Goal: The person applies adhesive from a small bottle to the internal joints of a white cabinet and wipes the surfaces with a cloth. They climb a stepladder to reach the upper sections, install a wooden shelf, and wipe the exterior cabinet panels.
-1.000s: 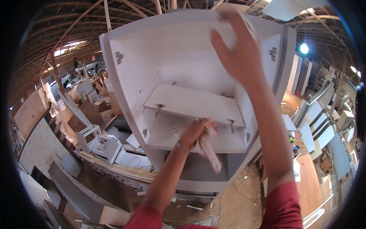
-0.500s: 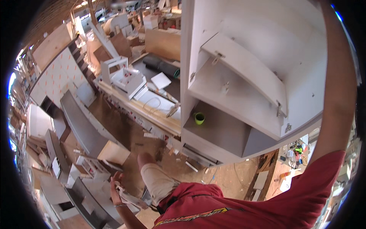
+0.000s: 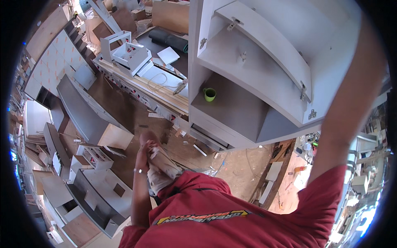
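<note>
My left hand is closed in front of my knee, with a pale crumpled cloth in its fingers; the cloth partly blends with my light shorts. My right arm stretches up along the right side of a white cabinet, and its hand lies outside the picture. Inside the cabinet a white panel with metal hinges leans at a slant above a shelf. In the grey-brown niche below stands a lime-green mug.
Left of the cabinet, a bench bears a white drawer-like box, a dark roll and wooden strips. Grey and white furniture carcasses crowd the left. Scraps lie on the brown floor. Tools rest on a board at right.
My left hand has risen from low at the left to in front of my knee, carrying the cloth. The view has shifted, so the cabinet sits higher. My right arm blurs with motion.
</note>
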The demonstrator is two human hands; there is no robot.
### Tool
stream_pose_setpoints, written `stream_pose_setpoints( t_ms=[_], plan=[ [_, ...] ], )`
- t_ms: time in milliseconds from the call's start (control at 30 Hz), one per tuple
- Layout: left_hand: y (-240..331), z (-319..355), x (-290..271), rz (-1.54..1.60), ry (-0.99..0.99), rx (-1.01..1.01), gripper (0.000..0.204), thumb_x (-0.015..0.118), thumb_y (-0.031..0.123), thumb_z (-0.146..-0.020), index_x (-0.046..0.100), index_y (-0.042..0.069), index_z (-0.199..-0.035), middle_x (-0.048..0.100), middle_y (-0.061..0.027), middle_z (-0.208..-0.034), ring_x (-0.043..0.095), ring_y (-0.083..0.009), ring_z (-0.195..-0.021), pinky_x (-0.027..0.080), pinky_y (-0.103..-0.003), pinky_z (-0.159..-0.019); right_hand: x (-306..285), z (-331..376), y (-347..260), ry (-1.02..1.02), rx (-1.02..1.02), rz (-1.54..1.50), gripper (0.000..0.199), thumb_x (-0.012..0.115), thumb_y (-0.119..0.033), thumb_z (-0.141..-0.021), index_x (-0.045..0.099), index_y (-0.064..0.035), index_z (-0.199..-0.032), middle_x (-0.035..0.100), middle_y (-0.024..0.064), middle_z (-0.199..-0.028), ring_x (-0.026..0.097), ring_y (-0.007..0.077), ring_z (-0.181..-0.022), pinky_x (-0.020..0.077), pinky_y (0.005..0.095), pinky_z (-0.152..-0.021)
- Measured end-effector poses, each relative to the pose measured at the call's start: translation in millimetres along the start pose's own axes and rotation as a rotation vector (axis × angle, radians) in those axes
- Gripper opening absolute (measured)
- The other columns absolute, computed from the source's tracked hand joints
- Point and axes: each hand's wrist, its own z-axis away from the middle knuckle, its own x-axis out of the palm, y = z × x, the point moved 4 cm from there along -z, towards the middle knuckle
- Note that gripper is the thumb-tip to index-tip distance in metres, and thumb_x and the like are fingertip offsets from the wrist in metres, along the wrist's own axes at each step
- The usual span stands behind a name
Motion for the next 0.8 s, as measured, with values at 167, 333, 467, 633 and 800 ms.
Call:
stream_pose_setpoints(
  t_ms=[167, 333, 467, 633, 800],
  plan=[
    [17, 6, 32, -0.323, 0.044, 0.1, 0.023, 0.064, 0.025, -0.099, 0.065, 0.003, -0.105, 0.07, -0.0078, -0.093, 0.069, -0.0175, -0.088, 0.056, -0.031, -0.079, 95, 172, -44, -0.25, 0.326, -0.702, 0.042, 0.069, -0.045, -0.093, 0.071, -0.0094, -0.115, 0.07, 0.0119, -0.113, 0.066, 0.0262, -0.105, 0.0495, 0.0388, -0.094],
    [-3, 15, 2, -0.417, 0.14, 0.188, 0.025, 0.065, 0.026, -0.097, 0.068, 0.003, -0.105, 0.069, -0.0049, -0.097, 0.067, -0.0138, -0.085, 0.054, -0.029, -0.076, 154, 366, -100, -1.142, 0.58, -0.687, 0.04, 0.067, -0.045, -0.095, 0.074, -0.0093, -0.111, 0.074, 0.0122, -0.106, 0.069, 0.027, -0.1, 0.0511, 0.0388, -0.091],
    [17, 56, 7, -0.478, 0.23, 0.029, 0.029, 0.064, 0.027, -0.098, 0.069, 0.0, -0.11, 0.072, -0.0067, -0.094, 0.07, -0.0164, -0.086, 0.055, -0.028, -0.073, 186, 563, 13, -0.93, 1.127, -0.526, 0.047, 0.064, -0.046, -0.096, 0.073, -0.004, -0.115, 0.074, 0.0166, -0.105, 0.07, 0.0289, -0.099, 0.0519, 0.0399, -0.089],
    [17, 72, -28, -0.502, 0.203, -0.028, 0.032, 0.059, 0.03, -0.1, 0.067, 0.001, -0.111, 0.072, -0.0081, -0.092, 0.07, -0.0155, -0.083, 0.053, -0.026, -0.069, 124, 747, 162, 0.02, 1.807, -0.952, 0.035, 0.064, -0.044, -0.099, 0.071, -0.0113, -0.11, 0.065, 0.002, -0.084, 0.06, 0.0104, -0.068, 0.049, 0.0277, -0.056],
    [11, 83, -24, -0.551, 0.205, -0.032, 0.031, 0.056, 0.03, -0.101, 0.066, 0.002, -0.108, 0.073, -0.0089, -0.086, 0.066, -0.0133, -0.072, 0.049, -0.024, -0.064, 115, 807, 191, 0.483, 1.904, -0.982, 0.033, 0.068, -0.034, -0.098, 0.062, -0.0077, -0.118, 0.066, 0.0057, -0.104, 0.068, 0.0201, -0.09, 0.0595, 0.0341, -0.073]
  ],
)
